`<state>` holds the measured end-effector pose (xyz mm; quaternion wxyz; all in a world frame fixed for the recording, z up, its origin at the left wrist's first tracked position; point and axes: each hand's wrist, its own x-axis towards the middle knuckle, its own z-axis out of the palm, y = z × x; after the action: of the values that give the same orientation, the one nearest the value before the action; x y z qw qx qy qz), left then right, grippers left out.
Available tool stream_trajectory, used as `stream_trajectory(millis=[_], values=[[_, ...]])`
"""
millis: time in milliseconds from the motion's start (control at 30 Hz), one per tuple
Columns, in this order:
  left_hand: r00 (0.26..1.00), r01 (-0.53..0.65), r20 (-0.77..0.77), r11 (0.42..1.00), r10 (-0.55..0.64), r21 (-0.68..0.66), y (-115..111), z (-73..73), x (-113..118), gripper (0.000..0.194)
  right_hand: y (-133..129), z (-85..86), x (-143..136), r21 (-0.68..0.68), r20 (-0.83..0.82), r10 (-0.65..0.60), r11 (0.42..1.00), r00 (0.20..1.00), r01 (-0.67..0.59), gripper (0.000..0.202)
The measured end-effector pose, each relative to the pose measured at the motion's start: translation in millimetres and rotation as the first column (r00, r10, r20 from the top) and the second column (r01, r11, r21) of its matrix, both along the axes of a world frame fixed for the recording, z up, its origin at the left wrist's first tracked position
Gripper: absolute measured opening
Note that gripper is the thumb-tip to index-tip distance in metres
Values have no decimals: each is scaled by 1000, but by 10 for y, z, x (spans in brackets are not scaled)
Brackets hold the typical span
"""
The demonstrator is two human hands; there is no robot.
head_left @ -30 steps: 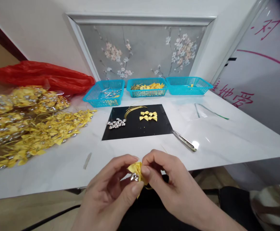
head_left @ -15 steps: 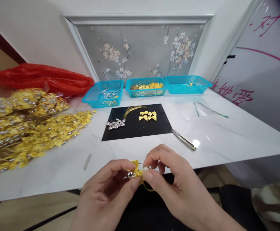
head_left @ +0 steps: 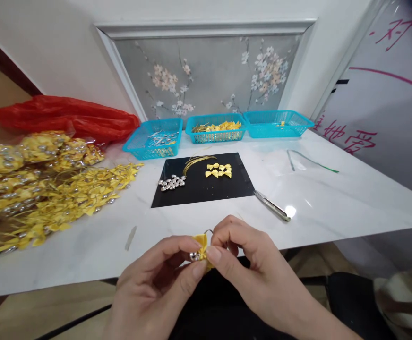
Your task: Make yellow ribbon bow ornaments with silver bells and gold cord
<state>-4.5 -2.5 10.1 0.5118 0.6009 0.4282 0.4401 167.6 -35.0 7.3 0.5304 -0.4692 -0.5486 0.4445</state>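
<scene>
Held bow: the yellow bow [head_left: 201, 242] is pinched between both hands at the near edge of the table [head_left: 315, 189]; it could be crushed or twisted out of shape if too much force were applied by the fingertips.
Left hand: the fingers of the left hand [head_left: 156, 283] are closed narrowly on the left side of the bow, beside the silver bead [head_left: 193, 256]; if the pinch were loosened, the bead could be let slip.
Right hand: thumb and forefinger of the right hand [head_left: 259, 269] are brought together at the bow's right side; its exact grip on the thin strand [head_left: 209, 231] cannot be told.
Strand: a small loop is shown above the fingers; it could be snagged or kinked if pulled unevenly.
Near edge: the bow is held low, with no mat under it, so a dropped piece could be lost off the table.
Mat: loose beads [head_left: 172, 182] are clustered at the left of the black mat [head_left: 199, 192], bows [head_left: 218, 171] at the right, golden strands [head_left: 193, 163] between; they could be scattered if the mat were brushed by a sleeve.
Snips: the snips [head_left: 272, 206] are laid at the mat's near right corner; a finger could be nicked if they were reached for blindly.
</scene>
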Motion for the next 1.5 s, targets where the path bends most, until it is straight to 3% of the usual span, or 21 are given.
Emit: stream_trajectory(millis=[133,267,400,533,700,900,1033,1167,1267,1400,1500], values=[[999,-15,35,995,19,-102,51,-31,-82,12,11,9,13,12,7,-21,1000,1000,21,20],[992,-93,-82,996,93,2,-25,-1,-27,16,-5,49,12,20,31,-43,999,999,42,14],[977,-171,-122,985,173,26,-120,58,94,13,-7,66,-8,9,-17,29,1000,999,-29,15],[993,-113,-44,993,112,-34,-108,51,117,11,28,21,-21,-96,-262,106,986,959,-136,26],[995,-8,103,996,18,-93,-60,-10,83,10,46,-40,-52,-84,-391,73,990,918,-114,34],[980,-17,185,956,75,-293,-85,86,172,27,34,-1,-33,-78,-323,79,991,943,-110,31],[972,-51,200,944,121,-324,-92,145,209,32,39,26,17,-97,-225,104,987,969,-128,25],[952,-95,229,909,202,-406,-79,176,163,48,52,3,106,-52,-118,8,999,993,-14,19],[945,-84,245,883,218,-462,-58,203,117,57,73,-38,167,-25,-162,-37,999,986,33,21],[946,-93,245,899,214,-428,-45,183,95,49,83,-36,167,-47,-218,16,999,976,-27,17],[958,-206,153,955,241,-211,-77,112,103,37,69,30,129,-40,-123,21,999,992,-26,8]])
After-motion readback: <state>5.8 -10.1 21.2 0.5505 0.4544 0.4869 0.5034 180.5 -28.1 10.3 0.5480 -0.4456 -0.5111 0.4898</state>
